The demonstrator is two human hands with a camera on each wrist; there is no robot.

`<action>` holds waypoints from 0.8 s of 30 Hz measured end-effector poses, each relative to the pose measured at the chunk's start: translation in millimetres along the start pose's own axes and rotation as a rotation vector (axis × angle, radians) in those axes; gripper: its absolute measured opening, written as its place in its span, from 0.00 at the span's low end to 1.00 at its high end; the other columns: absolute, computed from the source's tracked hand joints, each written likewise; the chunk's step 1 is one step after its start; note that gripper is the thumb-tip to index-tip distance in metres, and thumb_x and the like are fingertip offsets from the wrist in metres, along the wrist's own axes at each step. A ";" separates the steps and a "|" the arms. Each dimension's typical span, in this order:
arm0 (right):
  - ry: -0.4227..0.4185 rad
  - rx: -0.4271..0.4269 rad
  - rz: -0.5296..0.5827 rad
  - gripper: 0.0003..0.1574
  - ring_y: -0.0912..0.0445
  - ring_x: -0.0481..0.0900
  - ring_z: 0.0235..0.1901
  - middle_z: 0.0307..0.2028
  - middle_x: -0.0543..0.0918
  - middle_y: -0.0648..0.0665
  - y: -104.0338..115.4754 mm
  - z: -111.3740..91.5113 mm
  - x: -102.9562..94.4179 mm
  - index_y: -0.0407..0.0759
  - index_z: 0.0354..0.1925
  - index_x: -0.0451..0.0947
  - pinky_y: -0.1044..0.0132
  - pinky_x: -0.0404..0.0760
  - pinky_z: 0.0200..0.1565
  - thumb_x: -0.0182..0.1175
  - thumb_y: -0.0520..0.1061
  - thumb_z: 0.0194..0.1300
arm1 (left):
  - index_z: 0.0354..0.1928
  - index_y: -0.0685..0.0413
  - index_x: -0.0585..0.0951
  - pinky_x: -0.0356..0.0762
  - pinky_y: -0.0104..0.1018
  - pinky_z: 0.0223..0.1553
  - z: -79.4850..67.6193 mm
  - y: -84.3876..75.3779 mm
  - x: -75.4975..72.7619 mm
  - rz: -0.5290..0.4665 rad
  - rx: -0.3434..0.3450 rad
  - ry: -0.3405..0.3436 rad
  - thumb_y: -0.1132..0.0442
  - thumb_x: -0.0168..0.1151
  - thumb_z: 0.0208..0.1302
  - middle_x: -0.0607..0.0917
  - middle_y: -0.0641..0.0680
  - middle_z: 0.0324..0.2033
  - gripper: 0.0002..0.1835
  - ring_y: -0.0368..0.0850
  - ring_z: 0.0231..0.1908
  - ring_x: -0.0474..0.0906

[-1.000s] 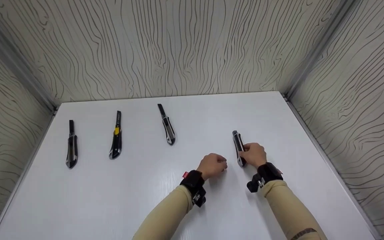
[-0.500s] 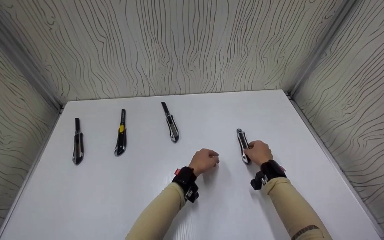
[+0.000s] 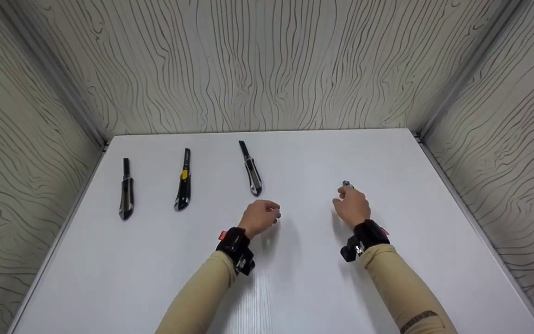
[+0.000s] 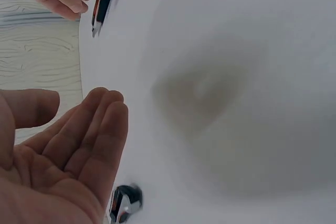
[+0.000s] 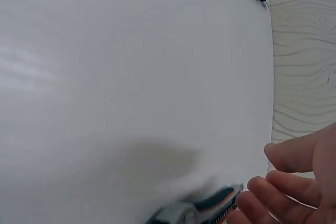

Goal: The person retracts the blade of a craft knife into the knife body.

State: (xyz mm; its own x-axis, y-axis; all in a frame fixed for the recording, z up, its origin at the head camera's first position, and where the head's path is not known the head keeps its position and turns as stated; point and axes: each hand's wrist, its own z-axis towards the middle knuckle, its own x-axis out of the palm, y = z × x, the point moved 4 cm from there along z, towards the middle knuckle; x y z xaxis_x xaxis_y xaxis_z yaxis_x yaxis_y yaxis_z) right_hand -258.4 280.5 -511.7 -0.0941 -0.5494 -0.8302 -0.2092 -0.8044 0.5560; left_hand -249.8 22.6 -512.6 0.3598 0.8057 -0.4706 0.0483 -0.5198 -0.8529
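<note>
My right hand [image 3: 353,208] is over the rightmost utility knife [image 3: 346,183], covering all but its tip in the head view. The right wrist view shows the thumb and fingers loosely apart, not wrapped round that knife [image 5: 215,205]. Toward the middle, my left hand [image 3: 260,217] hovers over the table with fingers bent loosely and nothing in them. Its palm [image 4: 47,182] shows bare in the left wrist view. The nearest thing to it is a grey and black utility knife [image 3: 253,174] lying just beyond, with a dark, narrow front end.
Further left on the white table [image 3: 155,269] lie a black and yellow utility knife [image 3: 184,185] and a dark one [image 3: 127,195], both pointing away from me. Wood-grain panels [image 3: 267,65] stand behind the table and at both sides.
My right hand has let go of the rightmost knife and come over it. The left hand has moved left, away from the right hand. The head view has shifted slightly.
</note>
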 end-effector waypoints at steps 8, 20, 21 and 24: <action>0.067 -0.094 0.010 0.24 0.41 0.81 0.48 0.48 0.84 0.35 50.8 10.6 44.2 0.34 0.56 0.76 0.48 0.79 0.50 0.59 0.44 0.64 | 0.54 0.61 0.81 0.81 0.33 0.38 -11.5 30.9 -42.2 -0.033 -0.070 -0.104 0.60 0.54 0.69 0.88 0.57 0.40 0.18 0.46 0.38 0.85; 0.189 -0.168 0.031 0.29 0.40 0.81 0.50 0.50 0.83 0.33 114.9 27.3 95.3 0.31 0.57 0.74 0.48 0.78 0.54 0.62 0.47 0.63 | 0.54 0.62 0.81 0.78 0.31 0.35 -14.1 65.2 -63.5 -0.061 -0.116 -0.183 0.61 0.56 0.67 0.88 0.58 0.40 0.17 0.48 0.39 0.85; 0.192 -0.174 0.030 0.29 0.40 0.81 0.50 0.50 0.83 0.33 118.2 28.4 98.7 0.31 0.57 0.74 0.48 0.79 0.53 0.62 0.47 0.63 | 0.53 0.62 0.81 0.78 0.31 0.35 -13.6 65.9 -63.2 -0.064 -0.114 -0.183 0.61 0.56 0.67 0.88 0.58 0.40 0.17 0.48 0.39 0.85; 0.211 -0.181 0.034 0.30 0.41 0.82 0.49 0.49 0.83 0.34 127.5 31.7 107.6 0.31 0.57 0.74 0.49 0.79 0.52 0.62 0.48 0.62 | 0.53 0.62 0.82 0.77 0.31 0.35 -12.9 67.3 -62.7 -0.077 -0.116 -0.187 0.61 0.56 0.67 0.88 0.58 0.39 0.17 0.47 0.38 0.84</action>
State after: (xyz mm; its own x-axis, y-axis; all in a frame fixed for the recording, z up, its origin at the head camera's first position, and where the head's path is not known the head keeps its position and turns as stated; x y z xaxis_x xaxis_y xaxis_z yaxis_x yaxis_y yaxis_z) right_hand -326.0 126.1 -531.4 0.1111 -0.5965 -0.7949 -0.0303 -0.8015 0.5972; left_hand -257.1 -66.5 -537.6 0.1723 0.8773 -0.4478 0.1794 -0.4750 -0.8615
